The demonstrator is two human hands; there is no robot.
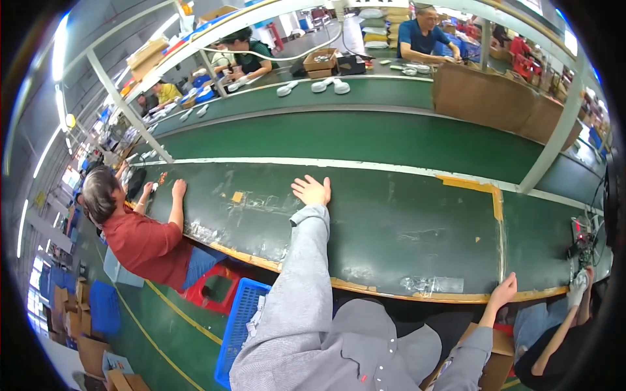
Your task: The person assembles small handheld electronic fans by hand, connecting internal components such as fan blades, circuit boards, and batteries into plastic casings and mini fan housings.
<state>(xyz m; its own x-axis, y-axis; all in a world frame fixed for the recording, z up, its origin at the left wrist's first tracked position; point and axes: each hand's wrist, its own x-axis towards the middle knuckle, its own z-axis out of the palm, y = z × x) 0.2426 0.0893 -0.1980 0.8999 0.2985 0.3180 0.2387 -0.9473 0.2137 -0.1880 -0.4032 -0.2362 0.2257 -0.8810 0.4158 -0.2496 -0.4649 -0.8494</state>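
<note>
In the head view, the person's left hand (313, 191) lies at the centre of the dial, over the dark green bench (385, 208), its grip apart, fingers spread, nothing held; whether it touches the top I can't tell. The right hand (503, 291) is at four o'clock by the bench's near edge, and its fingers hide too much for me to say whether its grip is apart or together. The bench stretches from nine o'clock to three, and I'd reckon it heavy, stiff and rather slick, best held by the worn edging (430, 298) on the near side. The clear tape (432, 285), at nine o'clock from the right hand, looks thin, light and easily torn; I'd pick it up by a corner. As for containers, a blue basket (229, 339) sits at seven o'clock with white pieces (256, 318) inside, a cardboard box (502, 355) stands between four and five, its contents hidden from me, and up at twelve an open carton (320, 60) on the far side holds small jumbled things too tiny to make out
</note>
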